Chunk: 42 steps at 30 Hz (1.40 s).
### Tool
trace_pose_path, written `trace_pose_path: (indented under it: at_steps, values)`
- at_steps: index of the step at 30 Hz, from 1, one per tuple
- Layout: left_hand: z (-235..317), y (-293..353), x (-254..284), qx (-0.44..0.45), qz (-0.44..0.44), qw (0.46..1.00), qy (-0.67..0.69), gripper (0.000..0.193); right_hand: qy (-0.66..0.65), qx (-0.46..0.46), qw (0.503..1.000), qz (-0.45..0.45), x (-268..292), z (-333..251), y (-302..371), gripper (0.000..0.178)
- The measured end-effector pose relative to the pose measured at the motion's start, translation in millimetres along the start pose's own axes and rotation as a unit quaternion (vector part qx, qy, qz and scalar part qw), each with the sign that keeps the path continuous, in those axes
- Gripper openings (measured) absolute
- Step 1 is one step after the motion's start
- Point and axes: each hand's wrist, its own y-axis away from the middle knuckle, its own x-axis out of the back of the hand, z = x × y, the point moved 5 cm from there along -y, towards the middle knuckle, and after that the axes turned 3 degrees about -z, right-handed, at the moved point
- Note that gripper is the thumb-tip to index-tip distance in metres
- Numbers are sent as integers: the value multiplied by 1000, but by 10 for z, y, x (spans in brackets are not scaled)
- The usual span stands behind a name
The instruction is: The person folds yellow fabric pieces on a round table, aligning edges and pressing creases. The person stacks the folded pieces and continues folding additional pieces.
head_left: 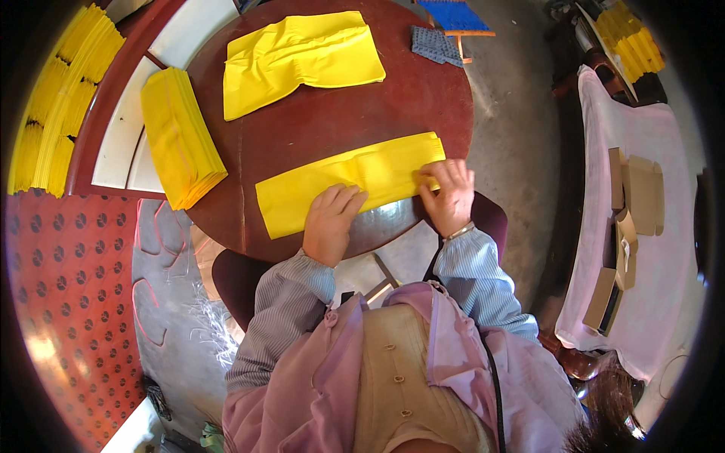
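In front of me a long yellow folded sheet (340, 172), thin and lightly creased, lies on the round dark red table (317, 113). My left hand (331, 220) rests on its near edge, left of the middle, with the fingers stretched out flat. At the right end of the sheet, my right hand (448, 193) has its thumb and fingers closed on the edge. Farther back lies a wider, rumpled yellow sheet (302, 59). To the left, a thick stack of folded yellow sheets (179, 136) sits at the table's rim.
A grey knitted cloth (436, 45) lies at the table's far right edge, by a blue-topped stool (459, 15). More yellow stacks (64, 98) stand far left. On the right, opened cardboard boxes (638, 196) lie on a pink-covered table (589, 249).
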Motion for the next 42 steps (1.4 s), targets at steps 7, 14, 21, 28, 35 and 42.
trace_pose_path:
  at_steps: [7,14,21,28,35,42]
  values:
    - [-26,109,103,62,39,997,6,32,-128,76,985,-87,-298,-559,-2,17]
    - [-233,638,518,144,87,986,-21,22,-33,-6,997,-65,-34,150,128,14]
    - [-179,518,459,151,78,976,-134,19,3,-44,998,-42,-101,214,62,15]
    - [-182,416,380,117,66,986,-94,26,26,-26,999,-10,-91,124,7,12]
    - [-80,219,136,32,-34,999,-10,42,-146,149,970,-124,-369,-795,-5,23]
    - [-107,414,354,56,-39,998,-10,34,-72,71,990,-103,-96,-92,84,16]
